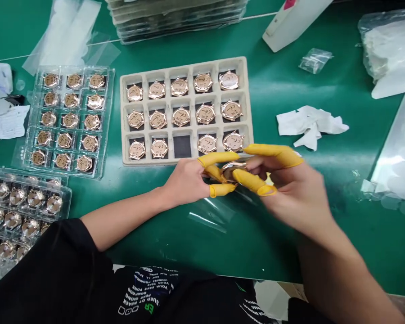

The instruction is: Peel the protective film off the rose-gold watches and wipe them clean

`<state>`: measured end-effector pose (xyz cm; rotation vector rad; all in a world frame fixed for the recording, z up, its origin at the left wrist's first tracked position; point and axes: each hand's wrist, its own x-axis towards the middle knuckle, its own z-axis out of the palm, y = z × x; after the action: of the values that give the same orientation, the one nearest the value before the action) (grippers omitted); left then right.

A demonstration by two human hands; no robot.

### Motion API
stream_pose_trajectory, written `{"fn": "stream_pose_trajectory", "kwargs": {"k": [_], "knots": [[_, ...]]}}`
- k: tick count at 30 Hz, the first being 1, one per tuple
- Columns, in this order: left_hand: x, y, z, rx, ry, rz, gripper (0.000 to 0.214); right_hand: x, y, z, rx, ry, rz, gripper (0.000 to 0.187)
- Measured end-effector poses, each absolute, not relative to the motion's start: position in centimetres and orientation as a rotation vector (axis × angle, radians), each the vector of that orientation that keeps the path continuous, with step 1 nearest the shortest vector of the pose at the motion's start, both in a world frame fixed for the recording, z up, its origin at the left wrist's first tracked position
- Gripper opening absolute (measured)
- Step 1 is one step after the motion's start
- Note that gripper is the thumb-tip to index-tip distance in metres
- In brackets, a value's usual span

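Between my two hands is a rose-gold watch case, partly hidden by the fingers. My left hand, with yellow finger cots on the fingertips, grips its left side. From the right, my right hand, also in yellow finger cots, pinches it with thumb and finger. Just beyond lies a beige compartment tray of rose-gold watch cases, backs up. One front-row compartment shows only its dark pad. Beneath my hands a clear plastic film lies on the green table.
Clear plastic trays of watch cases stand at left, one beside the beige tray and another nearer. Stacked trays are at the back. White cloth scraps, a small clear bag and a larger plastic bag lie at right.
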<state>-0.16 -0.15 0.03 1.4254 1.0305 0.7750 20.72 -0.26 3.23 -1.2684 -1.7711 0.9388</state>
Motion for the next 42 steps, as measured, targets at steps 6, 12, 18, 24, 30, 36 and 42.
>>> {"fn": "stream_pose_trajectory", "kwargs": {"k": [6,12,18,24,30,36,42], "knots": [[-0.4,-0.1,0.6,1.580,0.955,0.636,0.040,16.1,6.2,3.3,-1.250,-1.602,1.163,0.018],[-0.5,0.2,0.1,1.688,0.878,0.645,0.028,11.8,9.7,2.7,-1.092,-2.401,0.787,0.003],[-0.4,0.3,-0.5,1.787,0.858,0.687,0.027,9.4,9.1,2.6,-1.034,-2.470,0.433,0.009],[-0.4,0.0,-0.7,1.807,0.946,0.641,0.028,6.2,8.4,3.5,-1.174,-2.672,0.493,0.026],[-0.7,0.1,-0.6,1.915,1.009,0.648,0.031,8.8,7.1,5.6,-1.141,-2.354,0.968,0.023],[-0.6,0.3,0.4,1.652,0.999,0.791,0.035,18.0,3.5,5.1,-1.160,-1.758,1.281,0.029],[-0.5,0.1,0.0,1.679,1.044,0.823,0.056,20.5,1.8,3.3,-1.171,-1.406,1.830,0.054]]}}
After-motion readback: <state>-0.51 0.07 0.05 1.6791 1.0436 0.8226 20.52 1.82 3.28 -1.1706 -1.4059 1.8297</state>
